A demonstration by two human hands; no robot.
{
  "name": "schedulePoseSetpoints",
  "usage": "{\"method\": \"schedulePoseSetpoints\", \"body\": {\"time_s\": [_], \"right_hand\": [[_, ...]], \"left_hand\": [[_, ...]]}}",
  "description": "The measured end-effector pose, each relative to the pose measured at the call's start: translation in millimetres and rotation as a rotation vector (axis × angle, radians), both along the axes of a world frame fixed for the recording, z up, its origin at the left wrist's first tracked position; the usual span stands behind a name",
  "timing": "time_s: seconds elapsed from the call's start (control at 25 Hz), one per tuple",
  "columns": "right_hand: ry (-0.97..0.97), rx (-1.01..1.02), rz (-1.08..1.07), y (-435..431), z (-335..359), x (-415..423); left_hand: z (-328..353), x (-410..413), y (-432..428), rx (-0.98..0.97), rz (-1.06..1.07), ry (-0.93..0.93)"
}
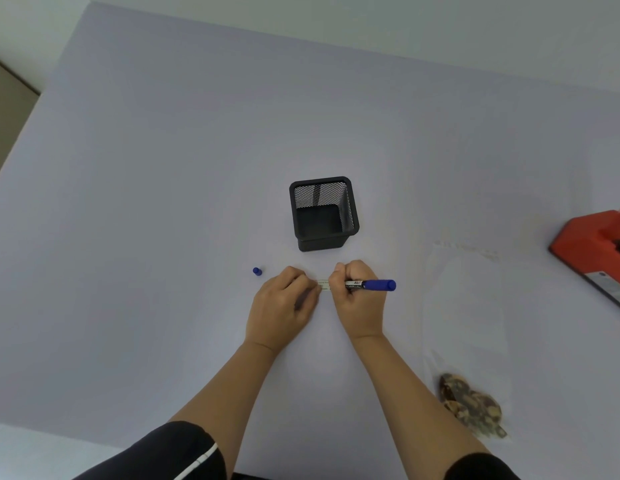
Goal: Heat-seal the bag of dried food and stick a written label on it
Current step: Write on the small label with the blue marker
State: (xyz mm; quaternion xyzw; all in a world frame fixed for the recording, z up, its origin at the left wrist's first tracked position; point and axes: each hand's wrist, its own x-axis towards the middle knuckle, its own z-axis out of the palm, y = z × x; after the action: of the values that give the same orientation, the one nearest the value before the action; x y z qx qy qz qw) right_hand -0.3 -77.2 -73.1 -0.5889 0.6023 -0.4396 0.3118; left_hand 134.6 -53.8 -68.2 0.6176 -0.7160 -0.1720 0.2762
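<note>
A small white label (323, 285) lies on the pale table (163, 202), mostly covered by my hands. My left hand (284, 303) presses down on its left end with curled fingers. My right hand (359, 299) is closed around a blue marker (374, 285), whose tip is hidden at the label and whose blue end points right. The marker's blue cap (257, 271) stands on the table to the left of my left hand. A clear plastic bag (466, 323) lies at the right, with brown dried food (471, 405) in its near end.
A black mesh pen holder (324, 213) stands just beyond my hands. A red heat sealer (599, 251) sits at the right edge, partly out of view. Beyond the table's far edge is a pale wall.
</note>
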Motion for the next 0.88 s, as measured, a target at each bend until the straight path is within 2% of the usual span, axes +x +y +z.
{"method": "schedulePoseSetpoints", "body": {"time_s": [0.88], "right_hand": [[0.041, -0.009, 0.035, 0.8, -0.8, 0.3]], "left_hand": [[-1.2, 0.9, 0.4, 0.01, -0.017, 0.005]]}}
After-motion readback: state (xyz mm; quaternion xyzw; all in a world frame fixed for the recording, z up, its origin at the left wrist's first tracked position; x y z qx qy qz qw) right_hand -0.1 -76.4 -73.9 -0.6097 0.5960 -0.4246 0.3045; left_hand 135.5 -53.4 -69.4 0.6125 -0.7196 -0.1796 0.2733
